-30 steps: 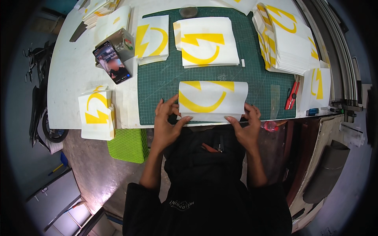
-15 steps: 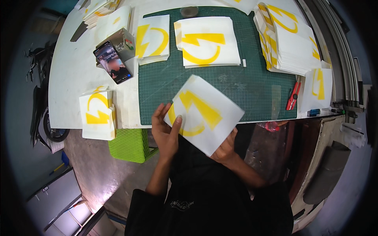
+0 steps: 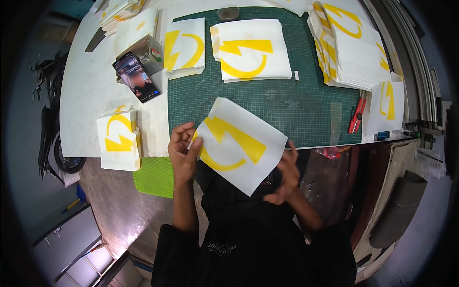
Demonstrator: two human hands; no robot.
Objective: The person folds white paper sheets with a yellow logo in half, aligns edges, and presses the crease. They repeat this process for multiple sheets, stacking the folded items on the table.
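Smooth white sheet [image 3: 234,138], bold yellow bolt and arc, held aslant over the gridded green mat's [image 3: 306,117] near edge, left hand [image 3: 183,155] pinching its left side, right hand [image 3: 285,173] now splayed alongside, contact unclear, no longer gripping.

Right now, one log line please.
left hand: holds yellow-printed sheet | right hand: open by sheet's right edge, contact unclear | red cutter: unheld

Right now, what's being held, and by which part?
The left hand holds a printed white sheet by its left edge. Whether the right hand touches it cannot be told.
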